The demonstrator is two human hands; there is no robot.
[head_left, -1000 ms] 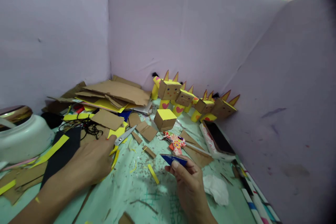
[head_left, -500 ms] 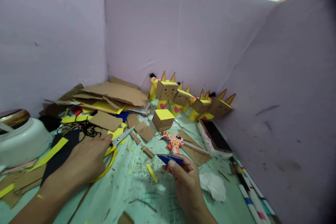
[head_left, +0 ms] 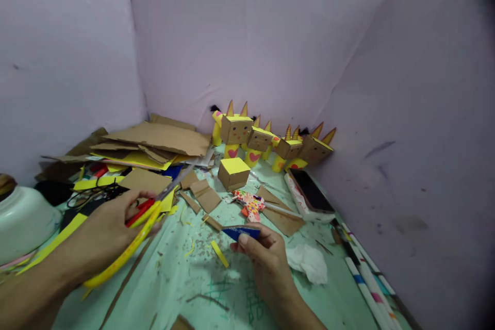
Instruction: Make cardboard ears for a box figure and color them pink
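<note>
My left hand [head_left: 116,221] is closed around the red and yellow handles of a pair of scissors [head_left: 152,210], lifted off the table with the blades pointing up and away. In my right hand [head_left: 266,258] a small blue cardboard triangle [head_left: 240,233] is pinched between thumb and fingers, its pointed end to the left. Beyond that hand lie a glue gun [head_left: 250,205] with a floral pattern and a cardboard box [head_left: 234,174] with a yellow top.
Several yellow and cardboard horned figures [head_left: 236,131] stand along the back wall. Stacked cardboard sheets [head_left: 158,138] lie back left, a white pot [head_left: 25,221] far left. A phone [head_left: 311,191] rests on a white box at right, near crumpled tissue [head_left: 309,264] and striped rolls [head_left: 367,289].
My left hand has picked the scissors up from the table, and they are now raised in its grip. The right hand still holds the blue triangle. The whole view has shifted slightly.
</note>
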